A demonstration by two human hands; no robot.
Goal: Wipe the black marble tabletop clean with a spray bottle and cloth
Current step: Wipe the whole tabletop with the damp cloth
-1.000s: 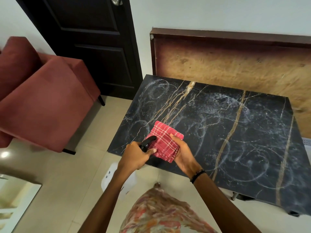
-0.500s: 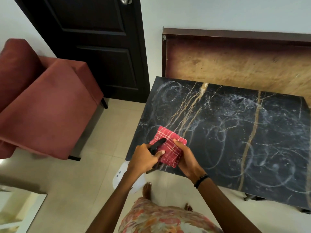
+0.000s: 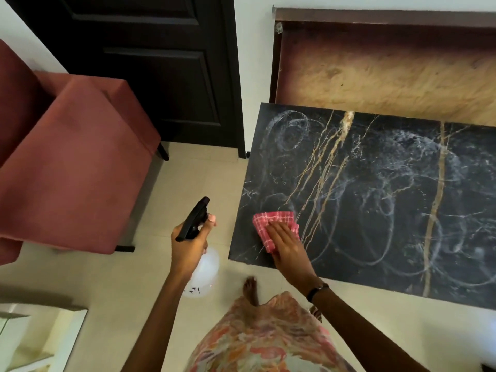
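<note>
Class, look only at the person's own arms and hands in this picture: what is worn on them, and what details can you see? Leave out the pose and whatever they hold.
Both forearms are bare, with no sleeves in view. The right hand has a dark band, like a bracelet or watch strap, around its wrist. The left hand wears nothing visible; its thumbnail looks pale pink. No rings show.

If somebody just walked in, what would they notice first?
Probably the black marble tabletop on the right, covered in whitish swirly loops with gold veins running through it. Next, the red checked cloth near its front-left corner, pressed flat under the right hand. Off the table's edge, over the floor, the left hand holds a spray bottle with a black trigger, and a big red armchair fills the left side.
</note>
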